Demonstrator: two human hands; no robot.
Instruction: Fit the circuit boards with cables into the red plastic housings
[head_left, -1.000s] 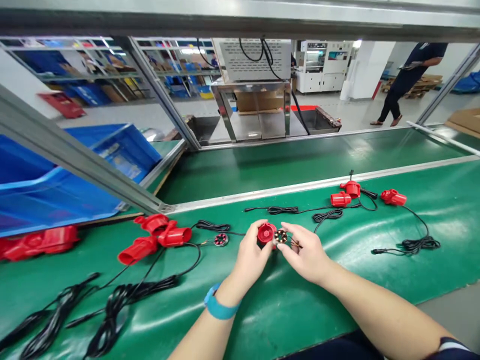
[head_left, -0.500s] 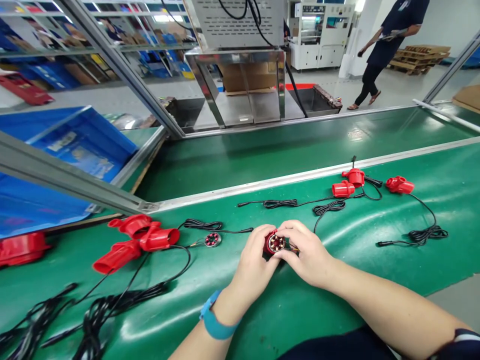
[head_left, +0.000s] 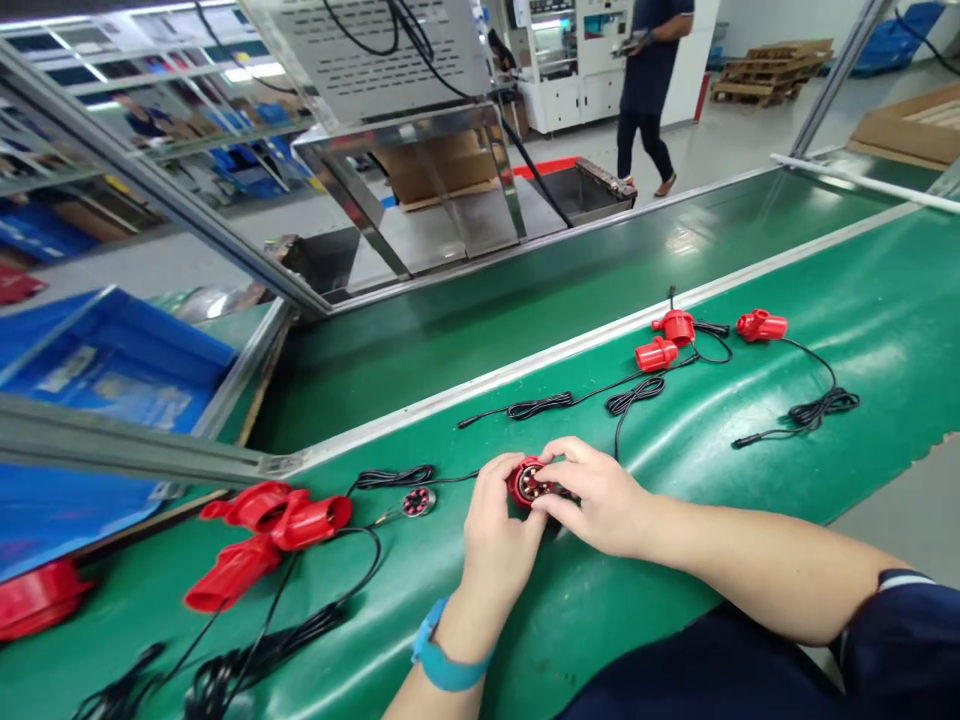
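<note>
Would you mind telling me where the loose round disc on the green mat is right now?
In the head view, the loose disc lies left of centre, between the red fittings and the person's left hand, just below a bundled black cable.

Rnd red plastic housing (head_left: 514, 488) is facing up over smooth green mat (head_left: 600, 620); dark rnd gold-dotted disc (head_left: 529, 488) is sitting @ its mouth

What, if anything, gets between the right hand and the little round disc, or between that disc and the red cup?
Nothing visible does. The right hand touches the disc with its fingertips, and the disc lies at the mouth of the red cup in the left hand. How deep it sits is hard to tell.
</note>
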